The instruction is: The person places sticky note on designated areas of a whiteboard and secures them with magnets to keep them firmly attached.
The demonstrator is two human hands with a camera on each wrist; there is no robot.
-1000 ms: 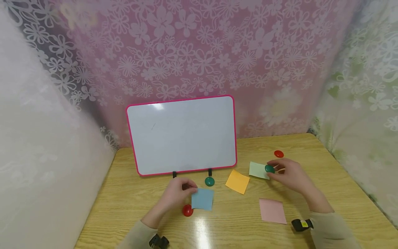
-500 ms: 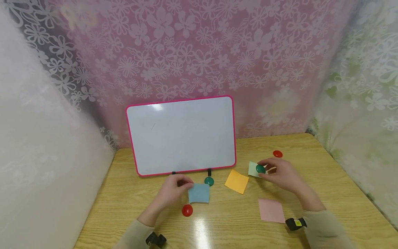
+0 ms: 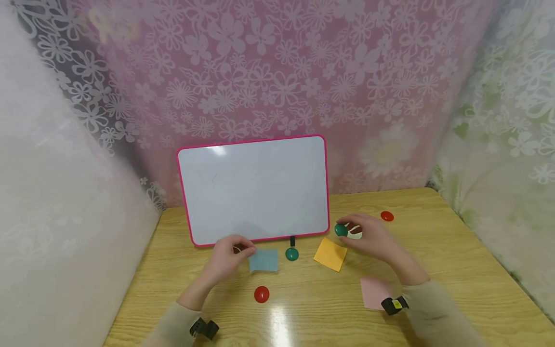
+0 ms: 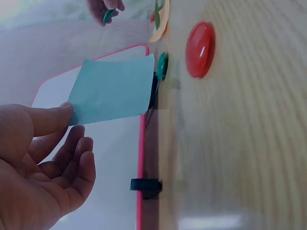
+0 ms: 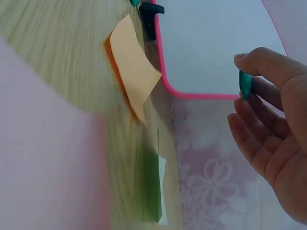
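Observation:
My left hand (image 3: 227, 259) pinches a blue sticky note (image 3: 263, 260) by its left edge, in front of the whiteboard's (image 3: 256, 193) lower edge. In the left wrist view the note (image 4: 112, 88) is off the table, held between thumb and forefinger. My right hand (image 3: 370, 237) holds a round green magnet (image 3: 341, 230) just right of the board's lower right corner. The right wrist view shows that magnet (image 5: 245, 85) edge-on, between thumb and fingertips. Beneath the right hand lies a pale green note (image 5: 163, 191), mostly hidden in the head view.
An orange note (image 3: 331, 254) and a pink note (image 3: 372, 292), partly covered by the right wrist camera, lie on the wooden table (image 3: 321, 318). A second green magnet (image 3: 292, 254) sits by the board's black foot (image 3: 292, 240). Red magnets (image 3: 262, 294) lie in front and at back right.
The right hand has carried the green magnet left from over the pale green note toward the board. The left hand has moved the blue note left and toward the board, away from the red magnet.

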